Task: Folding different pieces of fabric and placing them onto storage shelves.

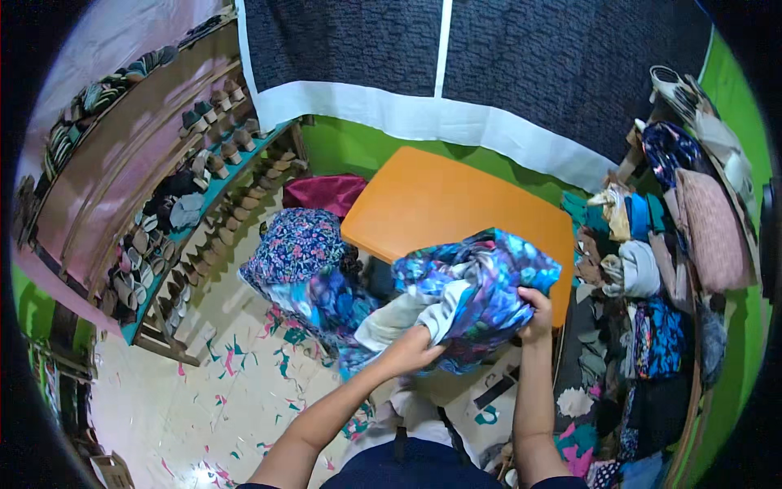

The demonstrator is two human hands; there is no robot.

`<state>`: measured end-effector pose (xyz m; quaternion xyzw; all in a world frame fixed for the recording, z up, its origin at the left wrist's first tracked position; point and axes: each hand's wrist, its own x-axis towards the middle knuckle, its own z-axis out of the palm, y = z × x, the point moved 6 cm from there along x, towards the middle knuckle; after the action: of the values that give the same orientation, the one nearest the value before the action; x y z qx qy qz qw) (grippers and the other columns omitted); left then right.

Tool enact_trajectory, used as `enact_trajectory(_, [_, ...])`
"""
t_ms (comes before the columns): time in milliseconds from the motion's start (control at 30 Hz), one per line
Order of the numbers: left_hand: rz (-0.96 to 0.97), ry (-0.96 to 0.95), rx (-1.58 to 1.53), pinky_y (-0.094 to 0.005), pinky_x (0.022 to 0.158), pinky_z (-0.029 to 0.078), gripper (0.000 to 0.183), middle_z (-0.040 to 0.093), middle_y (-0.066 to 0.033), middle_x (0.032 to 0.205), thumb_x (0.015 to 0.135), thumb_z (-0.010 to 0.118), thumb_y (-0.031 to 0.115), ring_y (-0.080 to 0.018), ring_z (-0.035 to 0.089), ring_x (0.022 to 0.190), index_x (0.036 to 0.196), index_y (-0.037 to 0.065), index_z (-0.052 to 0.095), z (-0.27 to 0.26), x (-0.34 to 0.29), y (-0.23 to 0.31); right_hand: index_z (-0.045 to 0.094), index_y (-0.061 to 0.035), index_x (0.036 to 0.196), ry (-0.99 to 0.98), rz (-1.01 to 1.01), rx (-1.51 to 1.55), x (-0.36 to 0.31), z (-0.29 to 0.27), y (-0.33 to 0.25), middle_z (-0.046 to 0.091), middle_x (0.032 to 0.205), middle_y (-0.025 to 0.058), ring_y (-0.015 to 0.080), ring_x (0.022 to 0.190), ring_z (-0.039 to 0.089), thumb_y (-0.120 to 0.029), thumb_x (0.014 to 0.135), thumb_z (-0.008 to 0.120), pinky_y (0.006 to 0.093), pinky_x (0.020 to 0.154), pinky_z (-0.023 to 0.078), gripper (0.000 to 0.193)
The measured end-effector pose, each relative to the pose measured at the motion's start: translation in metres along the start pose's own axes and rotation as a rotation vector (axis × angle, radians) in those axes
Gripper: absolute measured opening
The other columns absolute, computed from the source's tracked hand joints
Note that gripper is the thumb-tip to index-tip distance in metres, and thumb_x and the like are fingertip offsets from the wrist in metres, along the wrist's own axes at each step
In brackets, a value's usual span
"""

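Note:
A large bunched piece of blue and purple patterned fabric [489, 281] hangs between my hands, partly over the near edge of the orange table [456, 191]. My left hand [413, 352] is closed on its pale underside, near the lower left of the bundle. At the right side my right hand [535, 312] grips an edge of the same fabric, thumb on top. A long part of the cloth trails down to the left, beside a dark blue floral bundle [300, 244]. Folds hide some of my fingertips.
Shoe racks [175, 244] with several rows of shoes line the left wall. Shelves of folded cloth [635, 269] stand close on the right. A maroon cloth bundle [326, 194] sits behind the floral one. Green and pink scraps [232, 359] litter the tiled floor. A dark curtain [350, 49] hangs behind.

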<state>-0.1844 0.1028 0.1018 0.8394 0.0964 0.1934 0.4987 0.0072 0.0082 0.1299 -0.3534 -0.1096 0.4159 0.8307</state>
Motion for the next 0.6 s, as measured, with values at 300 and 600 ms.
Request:
enact_trajectory(300, [-0.078, 0.07, 0.015, -0.0389, 0.057, 0.041, 0.023, 0.053, -0.0227, 0.068, 0.084, 0.047, 0.016, -0.0335, 0.055, 0.062, 0.098, -0.001, 0.053, -0.021, 0.07, 0.015, 0.056, 0.004, 0.098, 0.206, -0.344, -0.177, 0.01, -0.036, -0.099, 0.061, 0.093, 0.0116, 0.0224, 0.084, 0.06, -0.003, 0.076, 0.05, 0.0352, 0.079, 0.048, 0.024])
enact_trajectory(600, [-0.178, 0.329, 0.278, -0.0365, 0.045, 0.035, 0.041, 0.042, -0.0145, 0.048, 0.084, 0.052, 0.029, -0.0177, 0.042, 0.044, 0.063, -0.006, 0.051, -0.104, 0.195, -0.034, 0.056, -0.0011, 0.098, 0.066, -0.308, -0.305, 0.114, -0.021, -0.193, 0.061, 0.094, 0.0071, 0.0164, 0.081, 0.06, -0.024, 0.09, 0.046, 0.0303, 0.072, 0.049, 0.026])
